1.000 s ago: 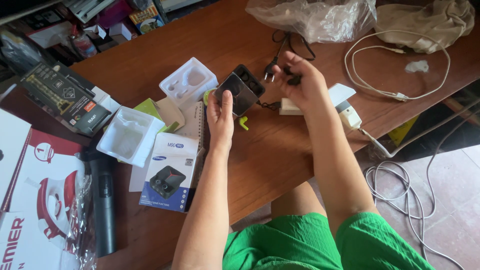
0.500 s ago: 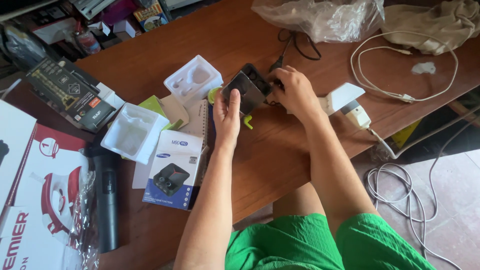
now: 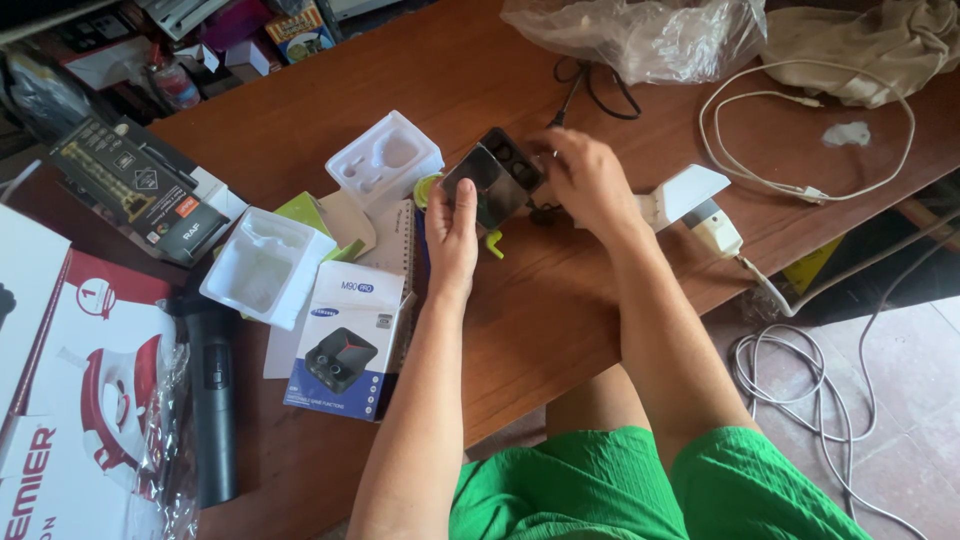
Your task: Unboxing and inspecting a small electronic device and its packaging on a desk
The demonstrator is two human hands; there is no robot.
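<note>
Earbud charging case (image 3: 495, 172), dark and open, sits mid-frame above the wooden bench (image 3: 560, 300), held by left hand (image 3: 455, 225) with fingers wrapped on its lower left edge. Right hand (image 3: 585, 180) touches the case's right side, fingers curled and pressed together at it; can't tell if they pinch anything. White plastic trays (image 3: 385, 160) and (image 3: 265, 265) lie left of the case. Product box (image 3: 345, 340) lies lower left, black microphone (image 3: 212, 400) beside it. White cable (image 3: 800, 140) upper right.
</note>
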